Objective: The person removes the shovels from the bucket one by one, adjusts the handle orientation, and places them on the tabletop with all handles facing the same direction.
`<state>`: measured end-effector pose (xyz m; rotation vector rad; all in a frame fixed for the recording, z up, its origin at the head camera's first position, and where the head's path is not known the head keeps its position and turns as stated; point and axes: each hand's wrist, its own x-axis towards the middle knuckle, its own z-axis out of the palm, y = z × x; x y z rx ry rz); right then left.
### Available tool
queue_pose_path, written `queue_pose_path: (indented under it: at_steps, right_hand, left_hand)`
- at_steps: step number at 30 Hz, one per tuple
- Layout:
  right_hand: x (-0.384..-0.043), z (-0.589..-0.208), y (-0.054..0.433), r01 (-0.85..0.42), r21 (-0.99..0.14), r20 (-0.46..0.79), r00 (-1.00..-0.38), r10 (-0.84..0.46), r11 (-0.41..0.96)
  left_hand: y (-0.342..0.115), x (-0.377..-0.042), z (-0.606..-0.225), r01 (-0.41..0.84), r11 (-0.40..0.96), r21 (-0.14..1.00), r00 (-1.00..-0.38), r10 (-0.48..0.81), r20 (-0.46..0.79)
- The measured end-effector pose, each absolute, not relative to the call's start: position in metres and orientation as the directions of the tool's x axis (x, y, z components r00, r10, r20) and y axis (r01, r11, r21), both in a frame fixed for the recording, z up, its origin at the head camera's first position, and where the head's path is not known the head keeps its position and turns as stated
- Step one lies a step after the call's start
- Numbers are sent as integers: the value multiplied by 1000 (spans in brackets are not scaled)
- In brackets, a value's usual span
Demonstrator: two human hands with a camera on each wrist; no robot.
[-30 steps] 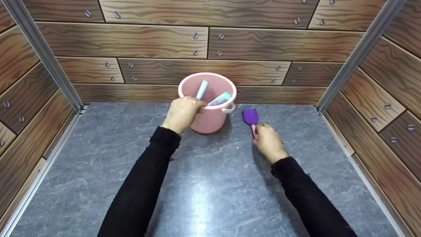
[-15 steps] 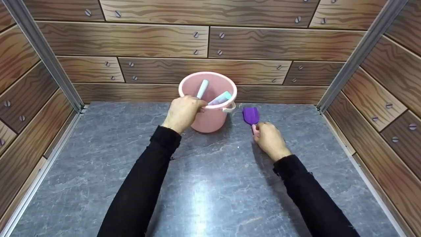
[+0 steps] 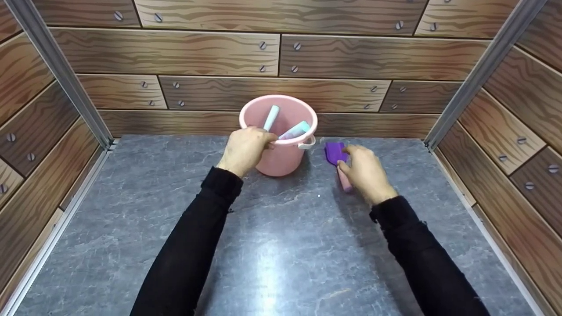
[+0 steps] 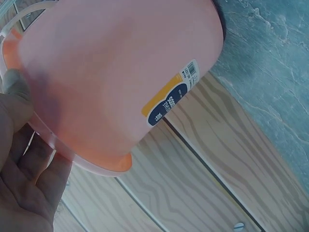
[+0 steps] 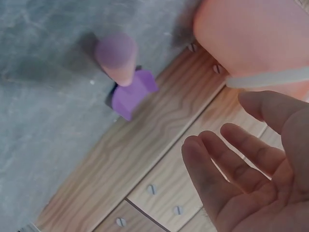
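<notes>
A pink bucket (image 3: 281,161) stands upright near the back wall, its white handle (image 3: 306,144) hanging at the right side. My left hand (image 3: 244,150) grips the near left of its rim, with the thumb outside and the fingers over the edge in the left wrist view. Inside lean two pale blue stick-like pieces (image 3: 271,117); their lower ends are hidden. Right of the bucket, a toy shovel with a purple blade (image 3: 334,153) and pink handle (image 3: 344,181) lies on the floor. Over it hovers my right hand (image 3: 368,171), fingers spread and apart from the shovel in the right wrist view.
Wood-patterned panels (image 3: 219,52) with printed screws form the back and side walls, joined by grey metal corner posts (image 3: 472,83). The floor (image 3: 175,245) is grey and marbled, with a light glare in the front middle. A tiny white speck (image 3: 318,195) lies near the shovel.
My right hand has let go of the shovel's handle, opened its fingers and lifted slightly away to the right. The shovel stays on the floor. My left hand keeps hold of the bucket's rim.
</notes>
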<state>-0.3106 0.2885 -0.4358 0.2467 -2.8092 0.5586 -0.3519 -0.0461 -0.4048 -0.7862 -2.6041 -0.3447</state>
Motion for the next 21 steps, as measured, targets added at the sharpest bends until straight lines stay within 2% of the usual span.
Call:
queue_pose_path:
  at_steps: [12, 21]
  right_hand:
    - [-314, -402, 280, -260, -299, 345, -927, -149, 918]
    - [-317, -380, 273, -278, -288, 339, -925, -174, 916]
  left_hand:
    - [-46, -352, -405, 574, 811, 115, -760, 475, 442]
    - [-46, -351, -405, 579, 806, 124, -757, 474, 450]
